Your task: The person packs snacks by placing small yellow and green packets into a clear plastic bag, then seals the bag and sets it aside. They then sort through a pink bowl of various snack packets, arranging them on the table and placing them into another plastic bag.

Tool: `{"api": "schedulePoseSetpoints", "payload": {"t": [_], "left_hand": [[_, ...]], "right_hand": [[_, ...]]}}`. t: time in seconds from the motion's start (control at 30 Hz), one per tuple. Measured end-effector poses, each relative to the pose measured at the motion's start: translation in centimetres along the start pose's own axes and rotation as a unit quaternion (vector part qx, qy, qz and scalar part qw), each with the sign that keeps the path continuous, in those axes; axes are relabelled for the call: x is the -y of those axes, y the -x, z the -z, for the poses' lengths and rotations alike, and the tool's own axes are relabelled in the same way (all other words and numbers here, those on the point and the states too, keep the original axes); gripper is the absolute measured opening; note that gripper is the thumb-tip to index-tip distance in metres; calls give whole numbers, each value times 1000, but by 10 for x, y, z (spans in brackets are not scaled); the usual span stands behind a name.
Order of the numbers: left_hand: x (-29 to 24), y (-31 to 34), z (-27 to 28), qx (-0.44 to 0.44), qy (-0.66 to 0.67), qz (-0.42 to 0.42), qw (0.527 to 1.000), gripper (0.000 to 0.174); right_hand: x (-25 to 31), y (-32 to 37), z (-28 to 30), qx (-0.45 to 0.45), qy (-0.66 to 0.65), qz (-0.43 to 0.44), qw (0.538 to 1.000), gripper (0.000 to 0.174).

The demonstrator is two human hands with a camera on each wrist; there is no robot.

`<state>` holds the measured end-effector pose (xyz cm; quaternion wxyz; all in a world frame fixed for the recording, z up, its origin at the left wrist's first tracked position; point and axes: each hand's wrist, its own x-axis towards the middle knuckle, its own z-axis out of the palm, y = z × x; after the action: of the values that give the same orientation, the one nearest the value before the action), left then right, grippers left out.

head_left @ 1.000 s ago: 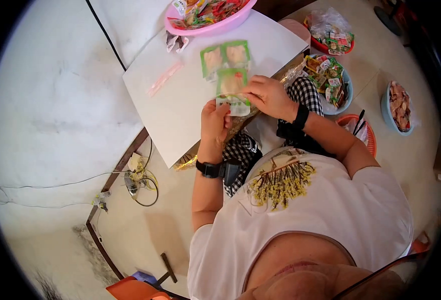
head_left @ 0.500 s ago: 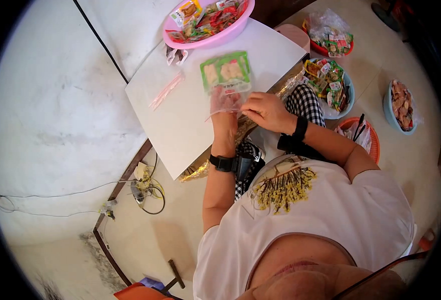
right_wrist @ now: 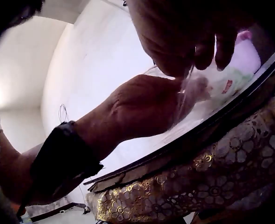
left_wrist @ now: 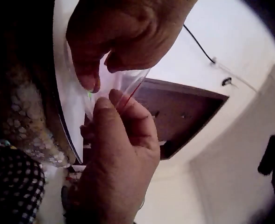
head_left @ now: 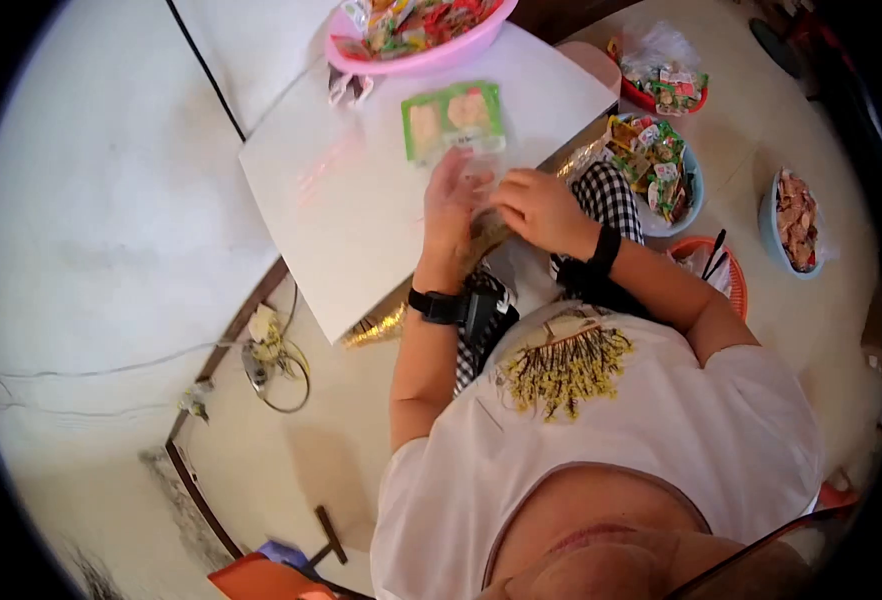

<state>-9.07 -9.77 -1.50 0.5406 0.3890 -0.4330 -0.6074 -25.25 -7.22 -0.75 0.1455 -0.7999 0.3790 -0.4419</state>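
My right hand (head_left: 549, 212) pinches the edge of a clear plastic bag (right_wrist: 183, 100) with thumb and fingers. My left hand (head_left: 449, 205) is partly covered by the clear film, its fingers reaching forward toward the packets. The bag has a thin red line along one edge, seen in the left wrist view. Just beyond the left fingertips, green-edged packets (head_left: 427, 131) with pale food inside lie side by side on the white tabletop (head_left: 336, 240).
A pink basin (head_left: 431, 58) of colourful packets stands at the table's far end. Pinkish plastic strips (head_left: 326, 172) lie to the left. On the floor at right are a blue basin (head_left: 699, 180) of packets, another blue basin (head_left: 767, 215) with brownish food and an orange basket (head_left: 739, 290).
A third green-edged packet between my hands no longer shows separately in front. My left hand has moved forward, its fingers now under clear film, while my right hand stays close beside it.
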Motion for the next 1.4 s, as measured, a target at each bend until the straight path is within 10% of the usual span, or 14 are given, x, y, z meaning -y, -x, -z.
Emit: {"api": "schedulePoseSetpoints", "payload": {"t": [0.27,0.57,1.4], "left_hand": [[-27,85,53,10,-429,-91,899,21],[-66,56,50,28,-795,-389,465,30],[-187,7,61,0,-581,-380,720,9]], "right_hand": [[7,3,8,17,64,14,998,18],[10,5,12,25,174,145,974,9],[3,-168,107,82,12,189,978,10]]}}
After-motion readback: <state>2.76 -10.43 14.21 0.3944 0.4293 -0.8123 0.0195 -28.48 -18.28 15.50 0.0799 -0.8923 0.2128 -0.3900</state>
